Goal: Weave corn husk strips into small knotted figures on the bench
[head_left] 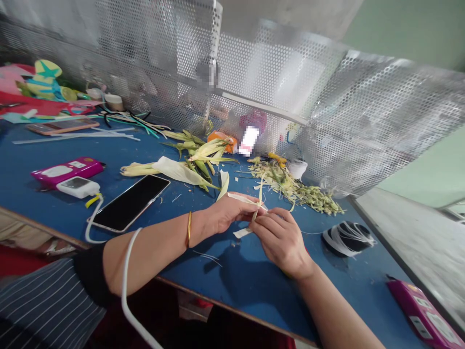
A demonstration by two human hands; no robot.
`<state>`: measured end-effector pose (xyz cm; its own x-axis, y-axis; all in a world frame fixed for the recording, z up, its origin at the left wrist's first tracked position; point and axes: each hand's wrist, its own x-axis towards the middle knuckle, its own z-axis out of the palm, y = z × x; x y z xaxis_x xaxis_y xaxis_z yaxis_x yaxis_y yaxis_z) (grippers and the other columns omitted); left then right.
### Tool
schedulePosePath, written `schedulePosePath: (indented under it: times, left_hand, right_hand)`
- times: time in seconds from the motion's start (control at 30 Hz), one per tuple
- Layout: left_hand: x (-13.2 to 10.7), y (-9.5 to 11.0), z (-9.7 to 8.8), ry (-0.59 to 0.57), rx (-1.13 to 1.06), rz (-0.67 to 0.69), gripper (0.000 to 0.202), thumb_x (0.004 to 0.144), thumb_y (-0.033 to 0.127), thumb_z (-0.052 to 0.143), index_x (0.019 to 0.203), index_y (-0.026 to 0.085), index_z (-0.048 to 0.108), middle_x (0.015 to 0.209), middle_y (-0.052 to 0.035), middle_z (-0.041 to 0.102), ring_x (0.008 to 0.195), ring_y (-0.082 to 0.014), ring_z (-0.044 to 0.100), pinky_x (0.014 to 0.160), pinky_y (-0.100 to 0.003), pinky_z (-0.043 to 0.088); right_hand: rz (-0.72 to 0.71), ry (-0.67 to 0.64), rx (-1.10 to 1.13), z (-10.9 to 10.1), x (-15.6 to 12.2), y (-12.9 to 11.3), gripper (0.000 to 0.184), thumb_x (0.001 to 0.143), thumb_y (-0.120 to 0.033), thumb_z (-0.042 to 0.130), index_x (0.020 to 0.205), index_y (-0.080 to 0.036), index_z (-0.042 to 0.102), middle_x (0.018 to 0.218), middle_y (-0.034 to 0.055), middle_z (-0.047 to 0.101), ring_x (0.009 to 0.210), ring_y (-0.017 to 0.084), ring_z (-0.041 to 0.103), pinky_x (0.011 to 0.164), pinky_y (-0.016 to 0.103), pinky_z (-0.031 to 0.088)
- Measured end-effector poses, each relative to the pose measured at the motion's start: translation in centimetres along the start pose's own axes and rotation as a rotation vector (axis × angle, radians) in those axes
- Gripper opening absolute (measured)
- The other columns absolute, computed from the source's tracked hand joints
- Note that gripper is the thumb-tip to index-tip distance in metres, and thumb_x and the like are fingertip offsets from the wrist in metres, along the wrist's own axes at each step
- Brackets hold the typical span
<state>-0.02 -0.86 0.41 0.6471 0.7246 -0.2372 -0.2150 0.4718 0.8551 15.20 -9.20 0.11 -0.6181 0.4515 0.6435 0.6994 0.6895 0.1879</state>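
Observation:
My left hand is closed around pale strips of corn husk, low over the blue table. My right hand meets it at the fingertips, pinching the same crossed strips. One strip stands upright between the hands, and a flat end sticks out below the fingers. A thin white thread runs from near my right hand to a black spool wound with white thread. Just beyond my left hand lies a wide curled piece of husk. My fingers partly hide where the strips cross.
Behind the hands are green husks and a heap of husk scraps. A black-screened phone and a purple device lie left; another purple device is right. Perforated metal sheeting borders the back. A white cable crosses my left arm.

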Motion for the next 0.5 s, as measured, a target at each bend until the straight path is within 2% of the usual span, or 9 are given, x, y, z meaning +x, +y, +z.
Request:
schedulePosePath:
  times: [0.07, 0.13, 0.2, 0.23, 0.37, 0.5]
  left_hand:
    - [0.2, 0.3, -0.1, 0.011, 0.013, -0.012, 0.017, 0.068, 0.012, 0.075, 0.084, 0.012, 0.068, 0.079, -0.005, 0.072, 0.068, -0.0111, 0.064, 0.068, -0.022, 0.05]
    - [0.4, 0.6, -0.3, 0.016, 0.007, -0.03, 0.014, 0.07, 0.011, 0.074, 0.083, 0.013, 0.069, 0.076, -0.0028, 0.071, 0.066, -0.0095, 0.063, 0.065, -0.02, 0.048]
    - [0.5, 0.8, -0.5, 0.009, -0.021, -0.056, 0.014, 0.072, 0.013, 0.073, 0.085, 0.013, 0.071, 0.074, -0.0016, 0.07, 0.063, -0.0091, 0.063, 0.062, -0.019, 0.048]
    - [0.6, 0.9, -0.5, 0.003, -0.035, -0.072, 0.014, 0.073, 0.014, 0.072, 0.087, 0.012, 0.071, 0.073, -0.0015, 0.07, 0.062, -0.009, 0.063, 0.061, -0.019, 0.048]
    - [0.5, 1.0, -0.6, -0.027, -0.075, -0.151, 0.016, 0.074, 0.012, 0.07, 0.09, 0.011, 0.072, 0.068, -0.0002, 0.067, 0.055, -0.0076, 0.06, 0.056, -0.019, 0.048]
    - [0.4, 1.0, -0.7, -0.05, -0.049, -0.192, 0.024, 0.07, 0.023, 0.078, 0.09, 0.012, 0.072, 0.076, -0.0026, 0.07, 0.058, -0.01, 0.063, 0.058, -0.022, 0.051]
  right_hand:
    - [0.094, 0.044, 0.012, 0.0, -0.1, 0.3, 0.023, 0.093, -0.006, 0.047, 0.106, -0.02, 0.06, 0.087, 0.0045, 0.071, 0.078, 0.017, 0.064, 0.084, 0.034, 0.044]
    - [0.297, 0.116, -0.015, 0.3, -0.5, 0.9, 0.018, 0.094, -0.014, 0.052, 0.11, -0.019, 0.058, 0.09, 0.0053, 0.07, 0.08, 0.018, 0.063, 0.081, 0.033, 0.045]
    - [0.486, 0.136, -0.053, 0.6, -0.9, 1.4, 0.013, 0.092, -0.022, 0.058, 0.105, -0.019, 0.059, 0.089, 0.0052, 0.069, 0.083, 0.019, 0.063, 0.078, 0.033, 0.044]
    - [0.535, 0.116, -0.063, 0.8, -1.1, 1.6, 0.01, 0.092, -0.025, 0.06, 0.1, -0.02, 0.059, 0.088, 0.0045, 0.069, 0.083, 0.02, 0.063, 0.078, 0.033, 0.044]
    - [0.52, 0.017, -0.06, 1.5, -1.2, 1.7, 0.01, 0.094, -0.025, 0.056, 0.087, -0.021, 0.061, 0.077, 0.0003, 0.069, 0.075, 0.018, 0.063, 0.081, 0.032, 0.041]
    - [0.503, 0.008, -0.084, 1.6, -1.1, 1.2, 0.017, 0.096, -0.019, 0.051, 0.082, -0.02, 0.06, 0.072, 0.0002, 0.067, 0.07, 0.017, 0.06, 0.079, 0.031, 0.039]
